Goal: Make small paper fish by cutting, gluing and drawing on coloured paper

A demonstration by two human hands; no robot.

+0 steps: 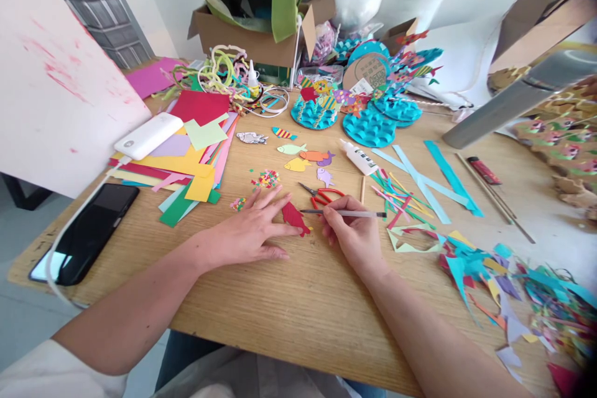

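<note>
My left hand lies with its fingers spread on the wooden table, fingertips touching a red paper fish with yellow bits at its lower end. To the right, my right hand pinches a thin grey pen, whose tip points left over the fish. Red-handled scissors lie open just beyond the pen. Several paper fish, among them an orange one and a yellow one, lie farther back. Small piles of coloured paper bits sit beyond my left fingers.
Coloured paper sheets, a white power bank and a phone are at the left. Blue craft pieces stand at the back. A glue bottle, paper strips, scraps and a grey bottle occupy the right.
</note>
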